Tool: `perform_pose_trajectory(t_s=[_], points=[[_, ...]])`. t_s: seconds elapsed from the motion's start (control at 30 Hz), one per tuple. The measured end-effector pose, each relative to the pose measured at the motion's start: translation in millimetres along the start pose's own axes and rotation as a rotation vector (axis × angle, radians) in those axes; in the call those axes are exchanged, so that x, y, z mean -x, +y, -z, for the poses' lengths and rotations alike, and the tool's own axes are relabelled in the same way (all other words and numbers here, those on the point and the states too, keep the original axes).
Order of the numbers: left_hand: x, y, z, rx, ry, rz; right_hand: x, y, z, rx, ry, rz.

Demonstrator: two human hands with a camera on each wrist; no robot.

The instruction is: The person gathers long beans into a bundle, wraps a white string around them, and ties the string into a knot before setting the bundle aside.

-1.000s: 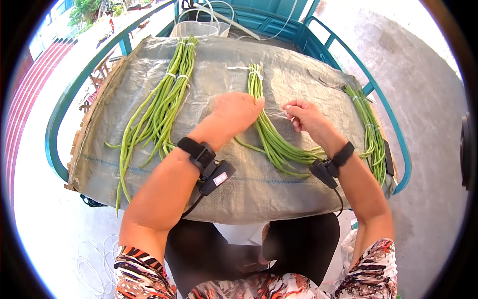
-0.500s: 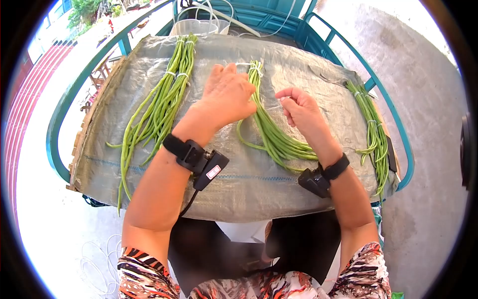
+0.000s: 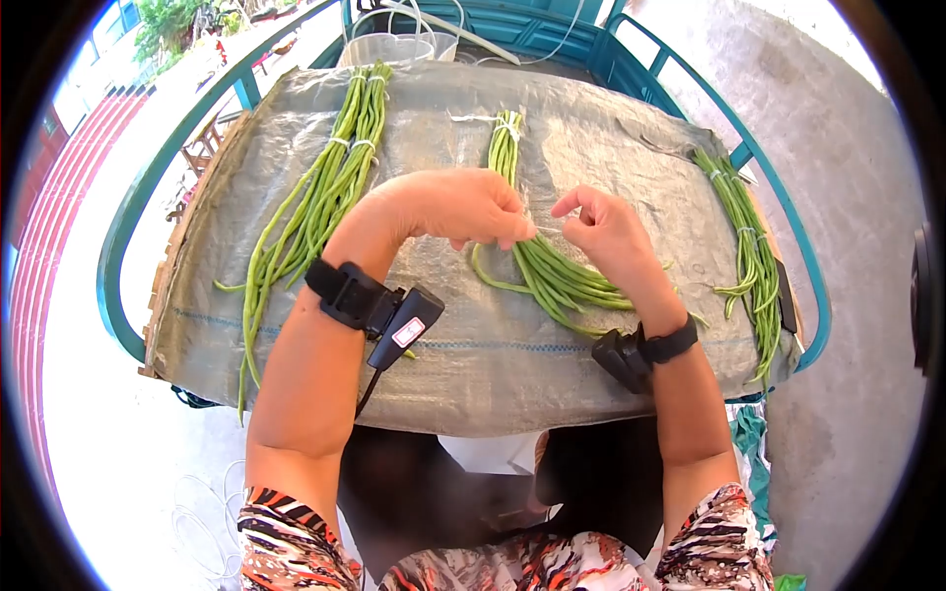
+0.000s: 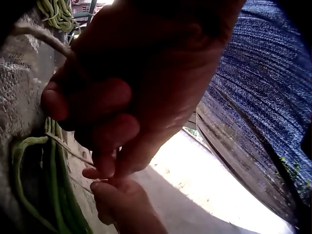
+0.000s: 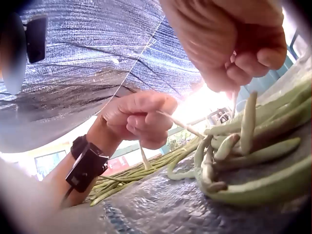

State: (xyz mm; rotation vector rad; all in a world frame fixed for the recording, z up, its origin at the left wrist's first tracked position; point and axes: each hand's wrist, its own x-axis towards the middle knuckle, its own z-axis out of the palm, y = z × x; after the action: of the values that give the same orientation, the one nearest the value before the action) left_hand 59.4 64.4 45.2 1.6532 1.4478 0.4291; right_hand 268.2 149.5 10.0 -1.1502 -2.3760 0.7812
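Note:
A bundle of long green beans (image 3: 552, 271) lies in the middle of the sheet, a white tie (image 3: 509, 125) round its top end. Over its middle my left hand (image 3: 473, 209) pinches a thin white string (image 3: 548, 230) between thumb and fingers. My right hand (image 3: 613, 234), just to the right, holds the string too, its fingers curled. In the left wrist view the string (image 4: 68, 150) runs from the beans (image 4: 58, 185) to the fingertips, where both hands nearly meet. The right wrist view shows the left hand (image 5: 141, 119) beyond curled bean tips (image 5: 229, 146).
Two tied bean bundles (image 3: 335, 182) lie side by side at the left, and another tied lot of beans (image 3: 744, 241) at the right edge. A grey woven sheet (image 3: 443, 384) covers the surface inside teal rails (image 3: 118, 246). Clear plastic tubs (image 3: 389, 47) stand at the back.
My left hand rose toward the bundle's tied top with fingers spread, then came back down beside the right hand, pinching the string. The right hand stayed near the bundle's right side.

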Motion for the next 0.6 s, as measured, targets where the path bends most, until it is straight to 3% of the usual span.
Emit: perform_pose_trajectory(t_s=[0.1, 0.2, 0.3, 0.47, 0.6], points=[[-2.0, -1.6, -0.8, 0.041, -0.019, -0.009, 4.7, -6.2, 2.6, 0.024, 0.03, -0.023], [-6.4, -3.6, -2.2, 0.212, 0.018, -0.081, 4.0, -6.2, -0.9, -0.141, 0.065, 0.096], [-15.7, -7.1, -10.0, 0.287, 0.137, -0.164, 5.0, -16.7, -7.2, -0.638, -0.2, 0.069], [-26.2, -6.7, -18.0, 0.204, 0.306, -0.242, -1.1, -12.0, -17.9, -0.764, -0.238, 0.032], [-23.0, -1.5, -14.2, 0.351, 0.342, -0.222, -6.2, -9.3, -18.5, -0.859, -0.209, -0.027]])
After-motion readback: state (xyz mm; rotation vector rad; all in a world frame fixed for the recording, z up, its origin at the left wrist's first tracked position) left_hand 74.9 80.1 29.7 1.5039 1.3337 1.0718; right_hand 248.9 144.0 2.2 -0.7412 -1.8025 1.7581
